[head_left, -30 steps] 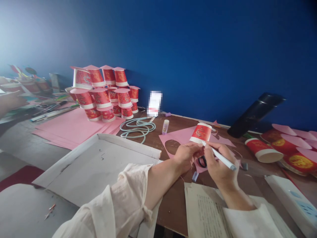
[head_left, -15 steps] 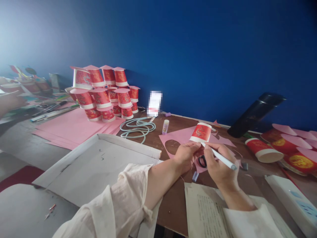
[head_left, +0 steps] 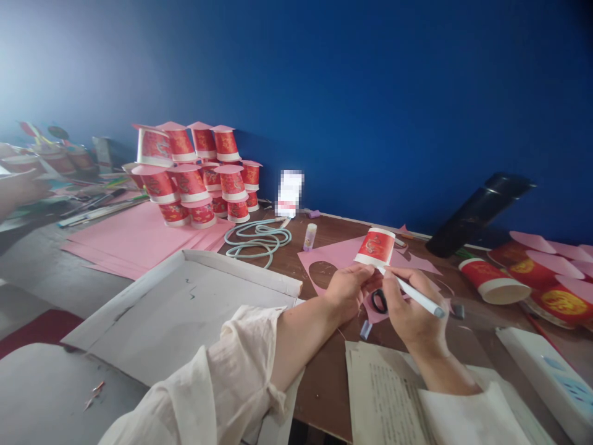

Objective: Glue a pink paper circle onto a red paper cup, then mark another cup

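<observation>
A red paper cup (head_left: pixel 376 246) with white bands and a dragon print is gripped near its lower edge by my left hand (head_left: pixel 349 287). My right hand (head_left: pixel 414 306) is closed around a white pen (head_left: pixel 419 296), its tip at the cup's lower white band. Under the cup and hands lies pink paper (head_left: pixel 340 253) with a round hole cut in it. Black scissor handles (head_left: pixel 378 301) show between my hands. A glue stick (head_left: pixel 310 237) stands to the left of the cup.
Stacked red cups (head_left: pixel 189 185) with pink discs stand behind pink sheets (head_left: pixel 139 238). At the left edge is another person's hand (head_left: pixel 21 188). A white tray (head_left: pixel 185 309), black bottle (head_left: pixel 479 213), more cups (head_left: pixel 563 300), power strip (head_left: pixel 546 377) and printed pages (head_left: pixel 389 395) surround my arms.
The cup has tilted very slightly in my left hand. Both hands are otherwise almost where they were, still on the cup and the pen.
</observation>
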Available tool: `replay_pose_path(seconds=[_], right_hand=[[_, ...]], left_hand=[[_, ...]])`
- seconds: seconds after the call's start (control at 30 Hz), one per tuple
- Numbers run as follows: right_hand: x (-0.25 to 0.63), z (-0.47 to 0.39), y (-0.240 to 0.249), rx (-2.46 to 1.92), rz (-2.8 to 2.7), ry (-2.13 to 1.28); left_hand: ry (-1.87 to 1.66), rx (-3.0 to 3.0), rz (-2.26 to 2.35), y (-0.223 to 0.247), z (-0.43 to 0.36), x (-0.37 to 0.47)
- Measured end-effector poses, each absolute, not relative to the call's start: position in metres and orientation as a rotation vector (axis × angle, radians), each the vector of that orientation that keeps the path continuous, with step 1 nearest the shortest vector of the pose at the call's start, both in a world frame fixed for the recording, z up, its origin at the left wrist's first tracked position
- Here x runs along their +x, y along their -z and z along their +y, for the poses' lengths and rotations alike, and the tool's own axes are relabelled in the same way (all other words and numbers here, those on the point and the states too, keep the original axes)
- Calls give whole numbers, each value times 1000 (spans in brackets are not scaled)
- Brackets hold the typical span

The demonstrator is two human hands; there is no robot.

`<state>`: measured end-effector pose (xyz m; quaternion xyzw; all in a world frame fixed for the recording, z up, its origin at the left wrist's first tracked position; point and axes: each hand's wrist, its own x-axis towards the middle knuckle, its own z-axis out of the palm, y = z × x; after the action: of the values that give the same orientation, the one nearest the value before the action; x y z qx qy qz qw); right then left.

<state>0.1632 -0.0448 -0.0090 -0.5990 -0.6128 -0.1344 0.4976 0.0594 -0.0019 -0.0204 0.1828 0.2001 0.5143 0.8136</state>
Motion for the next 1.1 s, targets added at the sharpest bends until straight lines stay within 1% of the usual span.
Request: replay_pose_path(seconds=[1.1], right_hand=[[163, -44, 7, -1440, -1478, 380]], left_hand=[[-1056, 438, 411, 23, -1, 60]])
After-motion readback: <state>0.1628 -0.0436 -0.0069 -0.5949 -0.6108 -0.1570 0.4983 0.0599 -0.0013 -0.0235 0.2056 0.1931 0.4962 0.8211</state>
